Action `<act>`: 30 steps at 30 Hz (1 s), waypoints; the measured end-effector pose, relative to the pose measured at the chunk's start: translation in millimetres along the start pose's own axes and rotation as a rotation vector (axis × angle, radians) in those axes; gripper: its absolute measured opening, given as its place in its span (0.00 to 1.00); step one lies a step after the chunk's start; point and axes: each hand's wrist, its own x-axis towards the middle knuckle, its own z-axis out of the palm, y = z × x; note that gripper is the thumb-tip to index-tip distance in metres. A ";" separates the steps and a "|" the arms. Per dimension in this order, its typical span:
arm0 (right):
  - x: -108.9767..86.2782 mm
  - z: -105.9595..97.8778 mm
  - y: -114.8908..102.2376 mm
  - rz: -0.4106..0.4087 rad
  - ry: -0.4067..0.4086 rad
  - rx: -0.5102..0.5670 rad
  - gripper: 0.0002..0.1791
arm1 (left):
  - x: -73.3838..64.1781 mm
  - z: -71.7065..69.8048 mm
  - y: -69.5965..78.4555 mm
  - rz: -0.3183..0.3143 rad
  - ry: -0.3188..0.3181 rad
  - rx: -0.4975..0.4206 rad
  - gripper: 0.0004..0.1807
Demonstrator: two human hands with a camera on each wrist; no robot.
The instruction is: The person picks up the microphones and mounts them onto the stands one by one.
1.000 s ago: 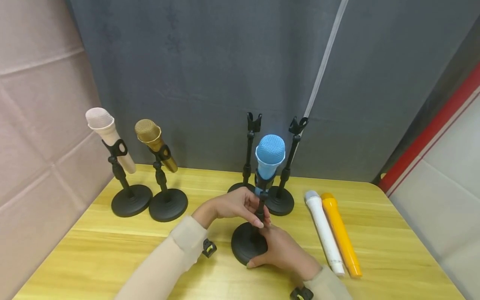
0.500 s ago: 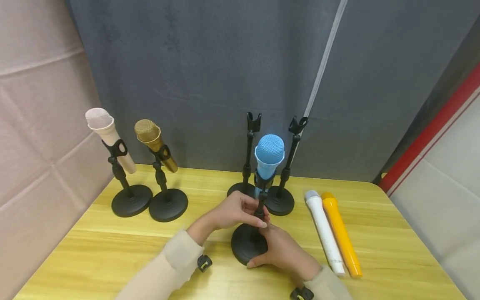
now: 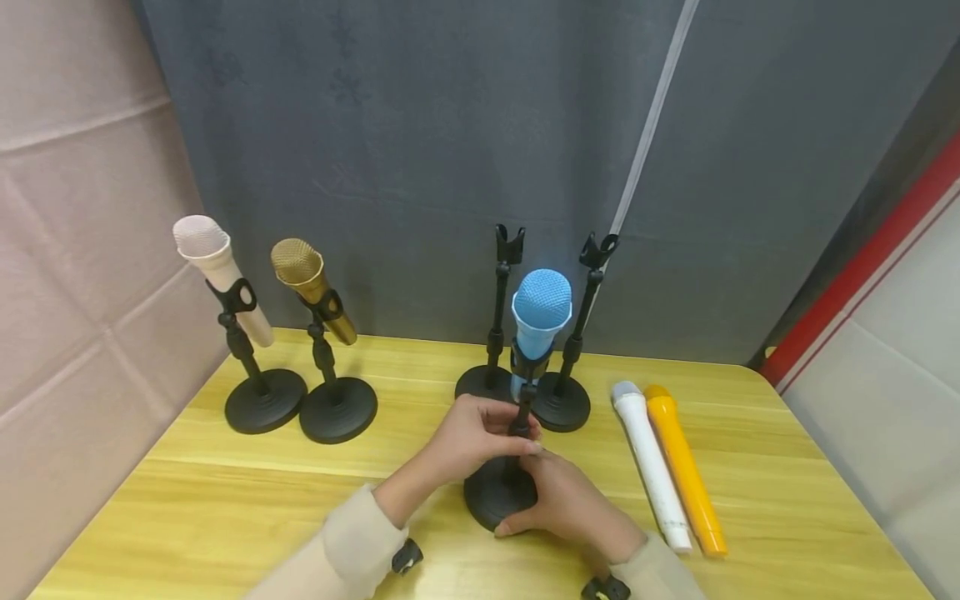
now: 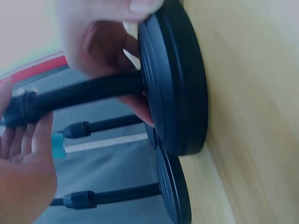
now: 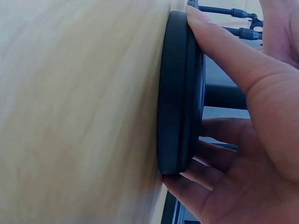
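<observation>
A blue microphone (image 3: 542,312) sits tilted in the clip of a black tabletop microphone stand (image 3: 498,492), which stands upright at the front middle. My left hand (image 3: 480,437) holds the stand's pole just under its joint, thumb across the near side. Lower down, my right hand (image 3: 566,500) grips the round base from the right. The right wrist view has that thumb (image 5: 224,46) over one side of the base (image 5: 175,93) and the fingers spread around the other. Against the wooden table (image 4: 252,116), the base lies flat in the left wrist view.
Behind the blue microphone are two black stands with bare clips (image 3: 510,247). A white microphone (image 3: 652,467) and a yellow microphone (image 3: 684,471) lie side by side on the right. At the left, a pale pink microphone (image 3: 217,262) and a gold microphone (image 3: 307,279) stand clipped in stands.
My left wrist has dropped toward the table's front edge, and the hand has turned around the pole, its thumb now more level. My right hand and the blue microphone stay in place.
</observation>
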 end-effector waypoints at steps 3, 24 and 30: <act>-0.3 0.1 0.3 0.002 -0.001 -0.001 0.57 | -3.4 6.5 1.1 -0.004 0.066 -0.026 0.14; 0.2 1.4 2.7 -0.021 0.022 0.008 0.59 | -17.1 32.0 4.3 0.094 0.313 -0.073 0.17; 0.2 1.4 2.8 -0.022 0.025 0.010 0.59 | -15.3 30.5 2.0 0.099 0.294 -0.069 0.17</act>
